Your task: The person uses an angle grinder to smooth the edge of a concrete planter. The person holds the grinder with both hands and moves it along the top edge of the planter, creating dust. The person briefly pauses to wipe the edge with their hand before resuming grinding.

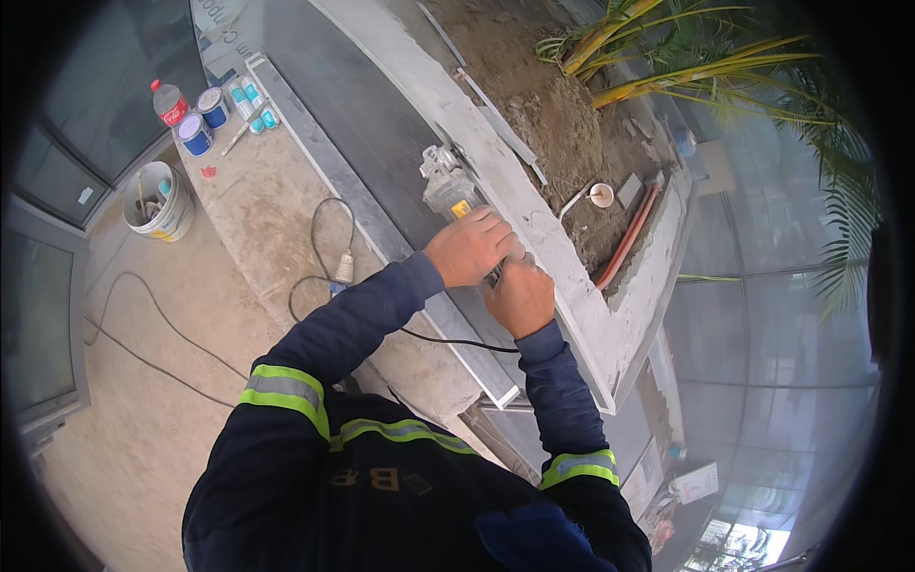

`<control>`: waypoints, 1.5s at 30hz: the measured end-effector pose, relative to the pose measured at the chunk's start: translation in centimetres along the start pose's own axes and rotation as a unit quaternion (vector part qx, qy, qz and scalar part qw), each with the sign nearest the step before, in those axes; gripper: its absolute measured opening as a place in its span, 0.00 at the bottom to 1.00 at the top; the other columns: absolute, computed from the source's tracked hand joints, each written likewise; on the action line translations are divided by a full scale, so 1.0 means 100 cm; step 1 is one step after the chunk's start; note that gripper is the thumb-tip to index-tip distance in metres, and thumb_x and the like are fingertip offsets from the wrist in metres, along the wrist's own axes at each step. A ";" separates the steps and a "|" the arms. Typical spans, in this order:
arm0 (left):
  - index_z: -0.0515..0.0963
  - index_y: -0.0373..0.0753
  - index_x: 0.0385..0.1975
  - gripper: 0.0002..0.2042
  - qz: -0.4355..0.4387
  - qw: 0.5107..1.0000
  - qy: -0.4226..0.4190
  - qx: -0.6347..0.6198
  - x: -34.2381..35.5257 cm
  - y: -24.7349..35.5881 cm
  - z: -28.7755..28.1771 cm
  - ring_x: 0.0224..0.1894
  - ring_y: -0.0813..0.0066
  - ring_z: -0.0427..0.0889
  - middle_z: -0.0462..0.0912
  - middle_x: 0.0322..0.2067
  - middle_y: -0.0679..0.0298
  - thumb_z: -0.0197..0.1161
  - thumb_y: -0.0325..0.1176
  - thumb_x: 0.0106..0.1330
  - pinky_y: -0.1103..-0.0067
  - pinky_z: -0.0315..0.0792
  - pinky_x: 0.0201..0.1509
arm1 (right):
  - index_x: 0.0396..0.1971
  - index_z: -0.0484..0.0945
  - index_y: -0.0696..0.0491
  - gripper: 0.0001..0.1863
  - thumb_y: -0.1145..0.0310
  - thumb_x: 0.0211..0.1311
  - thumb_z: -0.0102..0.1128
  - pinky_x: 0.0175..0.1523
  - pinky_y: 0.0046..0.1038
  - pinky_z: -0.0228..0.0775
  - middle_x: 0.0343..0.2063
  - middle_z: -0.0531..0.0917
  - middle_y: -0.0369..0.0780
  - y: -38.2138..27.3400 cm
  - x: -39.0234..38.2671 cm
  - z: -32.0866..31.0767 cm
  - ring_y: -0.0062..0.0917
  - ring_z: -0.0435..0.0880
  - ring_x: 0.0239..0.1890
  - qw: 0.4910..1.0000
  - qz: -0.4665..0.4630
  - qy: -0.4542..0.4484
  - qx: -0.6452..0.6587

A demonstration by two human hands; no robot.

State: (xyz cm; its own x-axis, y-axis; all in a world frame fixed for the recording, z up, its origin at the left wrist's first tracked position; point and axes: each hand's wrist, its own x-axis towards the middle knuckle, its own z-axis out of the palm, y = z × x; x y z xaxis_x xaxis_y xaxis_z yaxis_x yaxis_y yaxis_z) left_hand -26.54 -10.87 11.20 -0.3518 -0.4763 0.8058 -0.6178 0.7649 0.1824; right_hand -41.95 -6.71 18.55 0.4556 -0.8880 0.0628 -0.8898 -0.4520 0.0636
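Observation:
I hold a grey angle grinder (448,187) with both hands over a long dark grey slab (367,124). My left hand (470,248) is wrapped round the grinder's body, behind its metal head. Just behind it, my right hand (524,294) closes round the rear end, and the hands nearly touch. The grinder's head points away from me, beside the pale raised edge (405,71) of a planter. Its disc shows only as a thin edge, so contact with the surface cannot be made out. A black cord (462,341) runs leftward from below my right hand.
Left of the slab, a plug connection (344,267) lies on the concrete. Farther off stand a bottle (170,103), blue tins (194,135), tubes (253,100) and a white bucket (157,202). The planter soil (543,124) at right holds a palm (629,86) and a cup (600,195).

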 end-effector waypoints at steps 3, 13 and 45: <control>0.79 0.38 0.40 0.14 -0.012 0.999 -0.026 -0.022 -0.003 -0.016 0.001 0.48 0.59 0.81 0.82 0.40 0.59 0.66 0.28 0.52 0.64 0.72 0.64 | 0.39 0.77 0.61 0.23 0.65 0.47 0.76 0.39 0.45 0.83 0.32 0.86 0.54 -0.003 0.015 0.009 0.49 0.89 0.33 1.000 -0.004 0.004 0.004; 0.80 0.37 0.41 0.16 -0.024 0.998 -0.039 -0.053 -0.003 -0.035 -0.006 0.51 0.58 0.81 0.83 0.43 0.57 0.66 0.27 0.51 0.63 0.72 0.66 | 0.36 0.80 0.61 0.21 0.64 0.47 0.77 0.40 0.46 0.83 0.32 0.87 0.55 -0.007 0.037 0.013 0.49 0.89 0.33 0.999 0.010 -0.034 -0.005; 0.78 0.42 0.39 0.08 0.001 1.000 -0.020 0.009 0.001 0.000 0.002 0.46 0.64 0.80 0.79 0.37 0.63 0.63 0.32 0.60 0.68 0.71 0.61 | 0.36 0.79 0.62 0.22 0.62 0.48 0.77 0.38 0.45 0.82 0.30 0.86 0.54 0.006 0.002 0.002 0.49 0.89 0.31 1.000 0.010 -0.025 -0.009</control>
State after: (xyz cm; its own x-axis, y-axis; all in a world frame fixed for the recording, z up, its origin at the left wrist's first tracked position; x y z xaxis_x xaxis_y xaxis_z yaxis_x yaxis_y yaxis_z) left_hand -26.73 -11.01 11.16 -0.3802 -0.4923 0.7830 -0.6301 0.7576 0.1704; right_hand -42.44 -7.14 18.42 0.4353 -0.9002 0.0136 -0.8978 -0.4329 0.0808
